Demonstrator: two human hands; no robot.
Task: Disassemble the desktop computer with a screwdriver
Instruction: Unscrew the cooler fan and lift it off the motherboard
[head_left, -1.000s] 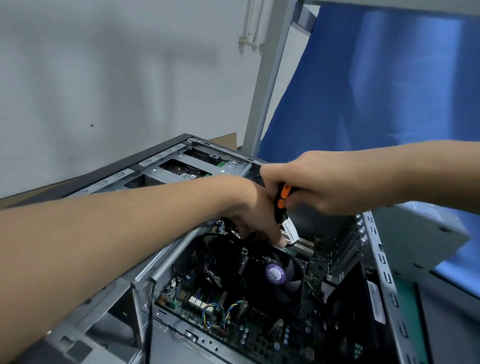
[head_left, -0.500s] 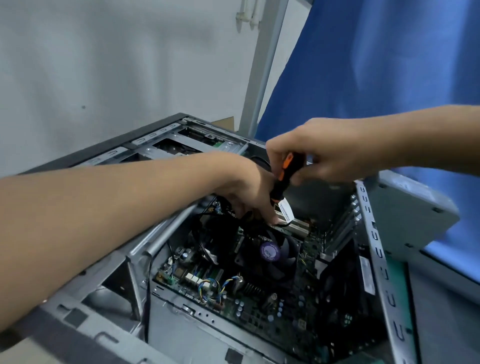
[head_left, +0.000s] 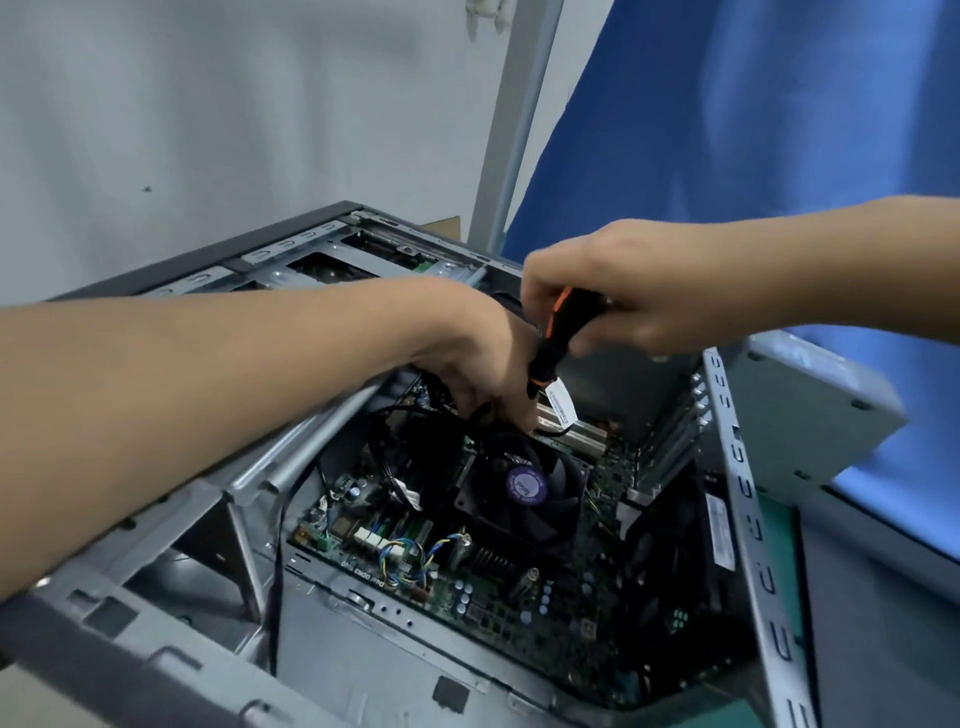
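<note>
The open desktop computer case (head_left: 737, 467) lies on its side, showing the motherboard (head_left: 467, 587) and a black CPU fan (head_left: 524, 488) with a purple label. My right hand (head_left: 623, 286) grips the black and orange screwdriver (head_left: 558, 332), which points down into the case just above the fan. My left hand (head_left: 483, 364) reaches in from the left beside the screwdriver's lower end. Its fingertips sit among black cables (head_left: 395, 441) near a white tag (head_left: 561, 408). What those fingers hold is hidden.
Memory sticks (head_left: 582, 431) stand behind the fan. A grey panel (head_left: 810, 410) lies to the right of the case on a green mat (head_left: 779, 545). A blue curtain (head_left: 753, 130) and a grey post (head_left: 519, 104) stand behind, with a white wall (head_left: 234, 104) on the left.
The view has tipped, so the case sits higher in frame and more of the motherboard shows. Both hands stay at the same spot above the fan; more of the screwdriver handle shows.
</note>
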